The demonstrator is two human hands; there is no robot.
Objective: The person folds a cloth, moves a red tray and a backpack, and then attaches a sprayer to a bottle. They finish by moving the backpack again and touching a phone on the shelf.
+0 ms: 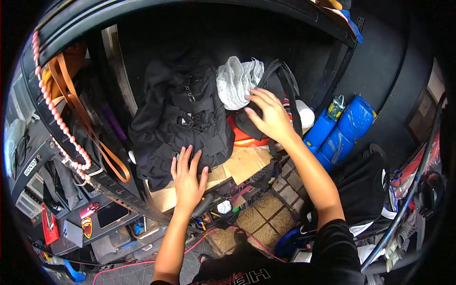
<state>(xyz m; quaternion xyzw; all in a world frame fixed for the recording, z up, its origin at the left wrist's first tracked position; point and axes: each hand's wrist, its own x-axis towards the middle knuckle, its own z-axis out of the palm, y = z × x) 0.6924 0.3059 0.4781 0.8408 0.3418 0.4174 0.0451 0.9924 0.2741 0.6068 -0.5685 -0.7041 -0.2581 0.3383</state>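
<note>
My left hand [189,180] lies with spread fingers on the lower edge of a black backpack or bundle of black fabric [190,109], which rests on a shelf covered with cardboard [242,164]. My right hand [268,114] reaches over the shelf, fingers apart, its fingertips at the right edge of a crumpled grey-white cloth [232,85]. Right beside that cloth are a black bag or cap [280,76] and, below it, an orange-red item [242,135]. Whether my right fingertips touch the cloth is hard to tell.
Blue rolls [349,123] stand right of the shelf. Pink beads [57,116] and an orange strap [95,137] hang at the left. Below are a phone [113,214] and a red box cutter package [49,224]. Dark clothing [356,190] lies at the right; a pink cable crosses the floor.
</note>
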